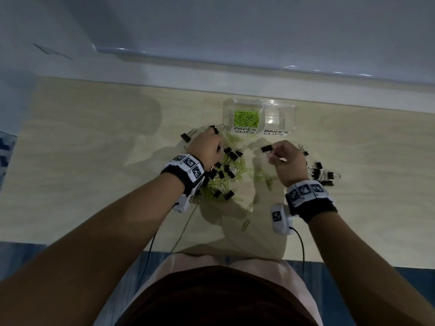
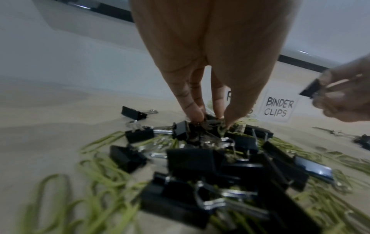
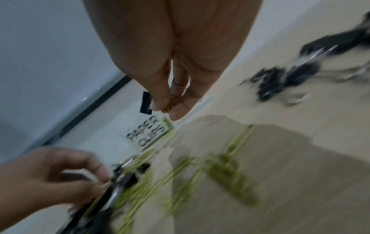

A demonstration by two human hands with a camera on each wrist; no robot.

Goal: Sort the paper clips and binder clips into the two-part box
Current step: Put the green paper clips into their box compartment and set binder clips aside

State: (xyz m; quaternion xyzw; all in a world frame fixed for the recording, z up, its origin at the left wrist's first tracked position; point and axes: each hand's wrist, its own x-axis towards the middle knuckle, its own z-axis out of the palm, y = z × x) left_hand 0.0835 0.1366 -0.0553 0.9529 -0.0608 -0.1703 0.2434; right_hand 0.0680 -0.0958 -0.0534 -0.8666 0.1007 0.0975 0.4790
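The clear two-part box [image 1: 227,114] stands at the back of the table. Its left part, labelled PAPER CLIPS, holds green paper clips [image 1: 246,118]; the right part [image 1: 288,114], labelled BINDER CLIPS, shows nothing inside. A mixed heap of black binder clips [image 1: 231,154] and green paper clips [image 1: 237,171] lies in front of it. My left hand [image 1: 217,143] reaches down into the heap, its fingertips [image 2: 197,116] and thumb pinching a binder clip [image 2: 209,122]. My right hand [image 1: 273,152] hovers in front of the box and pinches a black binder clip [image 1: 267,148], which also shows as a binder clip [image 3: 146,102] by its wire handles.
A second cluster of binder clips [image 1: 321,174] lies right of my right hand. A lone paper clip [image 1: 246,225] sits near the front edge. Wrist-camera cables [image 1: 301,243] hang over that edge. A white ledge [image 1: 259,67] runs behind the box.
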